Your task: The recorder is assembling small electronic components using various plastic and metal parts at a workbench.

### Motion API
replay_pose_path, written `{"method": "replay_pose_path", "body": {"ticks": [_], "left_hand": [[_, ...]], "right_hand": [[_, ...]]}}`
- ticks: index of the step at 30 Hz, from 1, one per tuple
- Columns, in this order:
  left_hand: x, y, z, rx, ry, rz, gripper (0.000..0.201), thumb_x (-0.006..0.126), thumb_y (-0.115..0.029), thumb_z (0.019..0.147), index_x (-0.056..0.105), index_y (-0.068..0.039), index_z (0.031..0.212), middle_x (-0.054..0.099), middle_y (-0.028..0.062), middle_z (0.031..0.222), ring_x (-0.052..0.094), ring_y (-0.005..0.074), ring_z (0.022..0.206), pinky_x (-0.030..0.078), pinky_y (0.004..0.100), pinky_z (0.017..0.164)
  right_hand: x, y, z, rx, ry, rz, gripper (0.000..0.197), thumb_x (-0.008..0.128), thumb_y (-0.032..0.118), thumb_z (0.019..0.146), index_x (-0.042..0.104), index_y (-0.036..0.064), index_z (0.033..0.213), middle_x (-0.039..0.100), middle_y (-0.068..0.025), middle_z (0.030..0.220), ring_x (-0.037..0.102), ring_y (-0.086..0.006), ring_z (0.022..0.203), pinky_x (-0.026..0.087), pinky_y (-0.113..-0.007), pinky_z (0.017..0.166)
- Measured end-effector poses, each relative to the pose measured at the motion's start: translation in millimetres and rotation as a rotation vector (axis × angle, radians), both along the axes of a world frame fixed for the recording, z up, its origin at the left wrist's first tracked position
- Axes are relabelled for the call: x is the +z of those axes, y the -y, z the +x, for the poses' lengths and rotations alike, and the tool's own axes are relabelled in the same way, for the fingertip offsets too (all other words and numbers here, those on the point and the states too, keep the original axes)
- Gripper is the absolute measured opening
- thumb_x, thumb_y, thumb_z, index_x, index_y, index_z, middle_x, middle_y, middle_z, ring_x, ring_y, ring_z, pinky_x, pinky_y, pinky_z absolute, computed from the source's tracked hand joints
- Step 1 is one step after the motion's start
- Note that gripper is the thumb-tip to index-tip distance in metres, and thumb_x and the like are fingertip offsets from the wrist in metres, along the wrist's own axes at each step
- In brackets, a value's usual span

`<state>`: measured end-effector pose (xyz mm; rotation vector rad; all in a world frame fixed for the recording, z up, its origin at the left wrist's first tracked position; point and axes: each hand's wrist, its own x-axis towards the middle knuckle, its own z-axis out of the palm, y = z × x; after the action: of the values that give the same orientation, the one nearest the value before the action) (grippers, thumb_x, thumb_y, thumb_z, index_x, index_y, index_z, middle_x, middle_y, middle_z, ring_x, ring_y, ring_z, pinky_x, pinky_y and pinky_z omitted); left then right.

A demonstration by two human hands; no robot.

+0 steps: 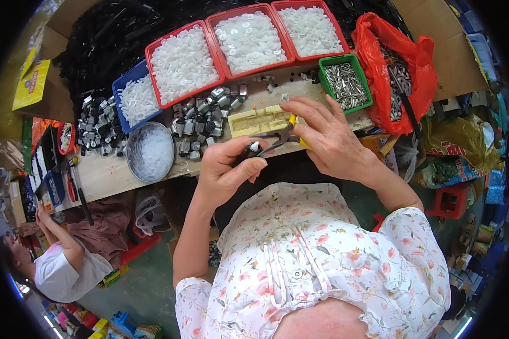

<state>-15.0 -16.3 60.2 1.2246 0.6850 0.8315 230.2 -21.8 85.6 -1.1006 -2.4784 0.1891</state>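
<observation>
My left hand (220, 169) is closed round a small black part with a white tip (253, 148), pinched between thumb and fingers at the bench's front edge. My right hand (329, 138) grips a pair of pliers (280, 135) with yellow handles. Their dark jaws reach left to the black part, but I cannot tell whether they bite on it. Just beyond both hands lies a cream-coloured block with a recess (253, 122). Left of it is a pile of small metal-and-black pieces (201, 121).
Red trays (216, 48) of white plastic pieces stand at the back, beside a blue tray (119, 107), a round metal bowl (129, 161) and a green basket (322, 79) of metal pins. A red plastic bag (424, 73) sits right. Another person (68, 274) works at the left.
</observation>
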Motion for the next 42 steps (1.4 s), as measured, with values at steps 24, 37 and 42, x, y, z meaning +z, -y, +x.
{"method": "replay_pose_path", "body": {"ticks": [24, 37, 42], "left_hand": [[-11, 5, 5, 0.211, -0.240, 0.154, 0.023, 0.069, -0.020, 0.096, 0.066, 0.002, 0.098, 0.055, -0.0020, 0.063, 0.049, 0.0042, 0.054, 0.040, 0.0223, 0.049], [-14, 27, -7, 0.032, -0.102, -0.251, 0.022, 0.062, -0.019, 0.098, 0.065, 0.003, 0.100, 0.056, 0.0005, 0.065, 0.049, 0.0068, 0.055, 0.038, 0.0231, 0.048], [-39, 53, -75, -0.213, -0.798, -0.198, 0.026, 0.067, -0.021, 0.093, 0.068, 0.004, 0.098, 0.066, 0.0068, 0.074, 0.059, 0.0109, 0.062, 0.049, 0.0277, 0.057]], "right_hand": [[-9, -1, 0, -0.011, -0.090, -0.132, 0.024, 0.064, -0.001, 0.070, 0.055, 0.0001, 0.093, 0.057, -0.0154, 0.112, 0.057, -0.0353, 0.105, 0.042, -0.045, 0.092], [-25, 5, 0, 0.139, -0.027, -0.247, 0.018, 0.064, 0.000, 0.073, 0.055, 0.0019, 0.088, 0.057, -0.0134, 0.097, 0.060, -0.0316, 0.094, 0.045, -0.041, 0.078], [-43, -14, 11, -0.028, 0.001, -0.184, 0.018, 0.066, 0.004, 0.077, 0.058, 0.0033, 0.093, 0.057, -0.0126, 0.102, 0.059, -0.0299, 0.100, 0.044, -0.043, 0.080]]}}
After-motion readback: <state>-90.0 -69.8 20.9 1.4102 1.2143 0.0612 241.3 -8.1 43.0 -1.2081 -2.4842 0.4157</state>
